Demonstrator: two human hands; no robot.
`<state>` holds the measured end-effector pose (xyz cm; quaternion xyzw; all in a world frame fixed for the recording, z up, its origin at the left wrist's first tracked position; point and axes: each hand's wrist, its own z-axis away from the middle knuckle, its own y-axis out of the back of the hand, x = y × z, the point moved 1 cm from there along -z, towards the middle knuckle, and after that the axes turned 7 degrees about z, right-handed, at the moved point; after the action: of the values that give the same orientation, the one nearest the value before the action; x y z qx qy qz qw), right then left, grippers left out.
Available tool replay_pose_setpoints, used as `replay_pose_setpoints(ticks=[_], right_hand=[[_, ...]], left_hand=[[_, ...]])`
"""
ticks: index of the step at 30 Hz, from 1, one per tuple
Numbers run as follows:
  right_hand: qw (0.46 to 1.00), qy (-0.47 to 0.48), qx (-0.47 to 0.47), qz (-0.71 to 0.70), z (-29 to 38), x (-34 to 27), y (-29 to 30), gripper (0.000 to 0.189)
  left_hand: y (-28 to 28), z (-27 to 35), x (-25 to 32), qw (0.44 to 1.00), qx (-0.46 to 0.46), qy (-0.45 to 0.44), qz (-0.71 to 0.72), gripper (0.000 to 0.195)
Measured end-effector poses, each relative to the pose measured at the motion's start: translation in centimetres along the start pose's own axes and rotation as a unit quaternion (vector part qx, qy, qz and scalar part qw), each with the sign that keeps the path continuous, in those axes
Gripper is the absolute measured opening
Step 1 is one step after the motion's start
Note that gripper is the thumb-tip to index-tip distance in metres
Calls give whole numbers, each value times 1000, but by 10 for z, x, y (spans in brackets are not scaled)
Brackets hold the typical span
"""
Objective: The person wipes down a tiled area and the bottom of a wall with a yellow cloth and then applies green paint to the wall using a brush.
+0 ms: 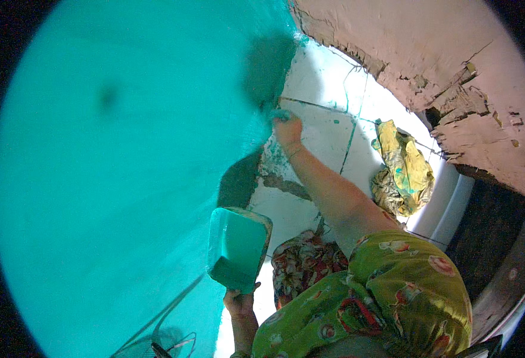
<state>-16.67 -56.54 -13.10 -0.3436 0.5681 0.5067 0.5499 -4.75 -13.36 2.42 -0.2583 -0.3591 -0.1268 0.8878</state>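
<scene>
My right hand [288, 127] is low beside the turquoise painted wall [110, 156], near its bottom edge. Its fingers are closed around a small turquoise-stained thing, whose kind I cannot tell. My left hand [239, 302] grips the lower end of a rectangular tray [243, 241] coated in turquoise paint. The tray is tilted and stands close to the wall. Shadows of the arm and the tray fall on the wall.
White floor tiles [320, 134] with paint spots run along the wall. A crumpled yellow cloth or plastic [403, 165] lies on them at right. Beyond it is a damaged pinkish wall [446, 53] with broken plaster. A wire-like object [173, 344] shows at the lower left.
</scene>
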Motion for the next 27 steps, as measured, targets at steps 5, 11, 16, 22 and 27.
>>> replay_pose_setpoints(ticks=[5,11,16,22,27], right_hand=[[988,-53,-136,-44,41,-66,7,19],[850,-63,-234,-469,37,-195,95,23],[785,-136,-227,-560,17,-147,69,27],[910,-176,-155,-343,41,-10,33,19],[992,-68,-85,-58,25,43,4,12]], left_hand=[[14,9,0,994,-17,48,94,64],[7,18,0,999,9,1,31,41],[8,17,-3,1000,17,17,12,51],[20,20,-1,997,52,38,-51,73],[12,13,1,997,59,33,-44,71]])
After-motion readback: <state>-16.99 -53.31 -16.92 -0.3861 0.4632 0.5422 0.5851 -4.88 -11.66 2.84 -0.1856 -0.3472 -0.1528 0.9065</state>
